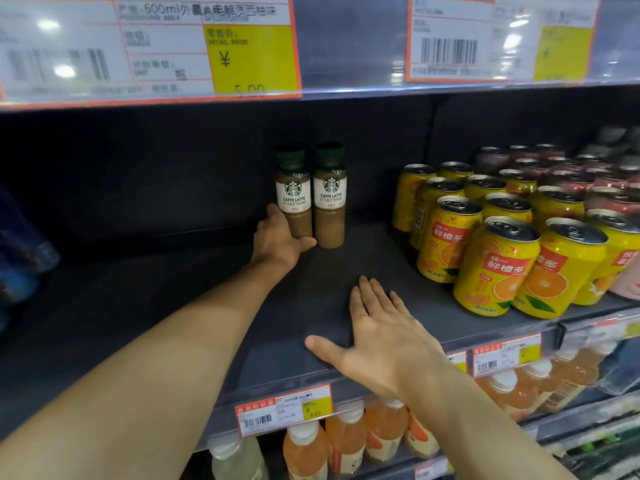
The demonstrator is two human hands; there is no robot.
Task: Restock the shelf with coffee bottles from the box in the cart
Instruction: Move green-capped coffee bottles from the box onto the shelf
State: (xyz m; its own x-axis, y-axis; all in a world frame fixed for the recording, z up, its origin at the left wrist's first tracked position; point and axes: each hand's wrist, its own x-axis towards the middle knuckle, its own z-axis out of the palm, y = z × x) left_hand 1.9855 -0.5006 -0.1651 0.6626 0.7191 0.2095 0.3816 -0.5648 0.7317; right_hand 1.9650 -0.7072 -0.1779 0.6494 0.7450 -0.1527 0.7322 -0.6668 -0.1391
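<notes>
Your left hand (pixel 278 241) grasps the left Caffe Latte bottle (pixel 293 192) at its base, upright beside its twin (pixel 329 195), while your right hand (pixel 379 336) lies flat, fingers released, on the shelf (pixel 194 306).

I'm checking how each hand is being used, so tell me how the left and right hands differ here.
The left hand reaches deep into the shelf; the right hand stays near its front edge. The left hand grips the left coffee bottle near its base; the right hand holds nothing. The left hand's fingers curl round the bottle; the right hand's are straight, palm down over the shelf. Both are bare.
</notes>
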